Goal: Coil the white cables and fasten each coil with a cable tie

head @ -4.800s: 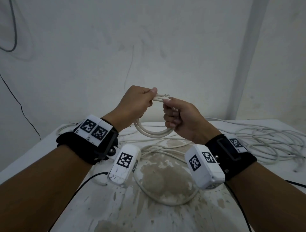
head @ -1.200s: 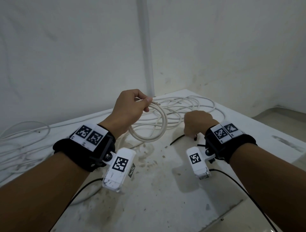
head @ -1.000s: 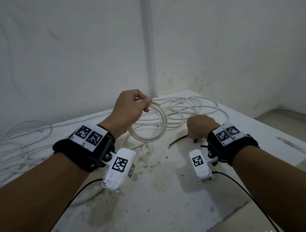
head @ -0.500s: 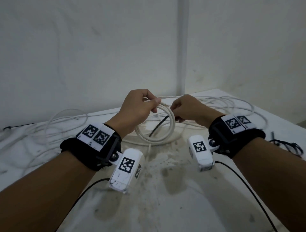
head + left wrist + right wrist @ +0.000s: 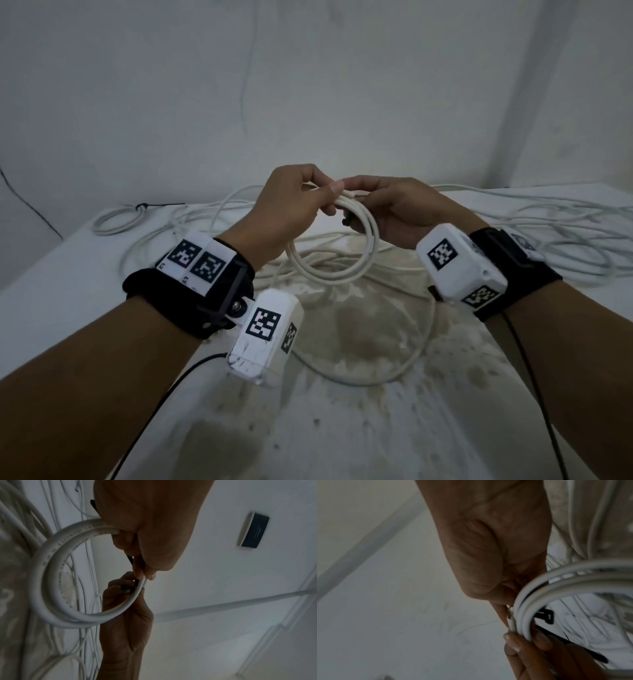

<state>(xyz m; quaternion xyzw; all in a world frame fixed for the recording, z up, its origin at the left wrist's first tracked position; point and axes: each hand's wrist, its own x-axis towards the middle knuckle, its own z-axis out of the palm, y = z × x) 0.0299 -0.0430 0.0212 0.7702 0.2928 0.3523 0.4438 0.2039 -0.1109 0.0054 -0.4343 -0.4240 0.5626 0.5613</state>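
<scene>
A small coil of white cable (image 5: 342,270) hangs above the table, gripped at its top by my left hand (image 5: 329,195). My right hand (image 5: 363,202) meets it there, fingers curled, pinching a black cable tie (image 5: 346,222) against the coil. In the left wrist view the coil (image 5: 51,588) curves left of my fingers (image 5: 144,574), with the tie (image 5: 135,582) between both hands. In the right wrist view the tie's head (image 5: 546,615) shows inside the coil (image 5: 539,588) and its strap runs down right. How far the tie wraps the coil is hidden.
Loose white cables (image 5: 548,240) sprawl over the back and right of the stained white table (image 5: 342,428). A tied coil (image 5: 116,219) lies at the back left. One cable loop (image 5: 376,373) lies under my hands. A wall stands close behind.
My right hand went to the table at the right, came back with a black cable tie and joined the left at the coil's top. The left hand kept holding the coil.
</scene>
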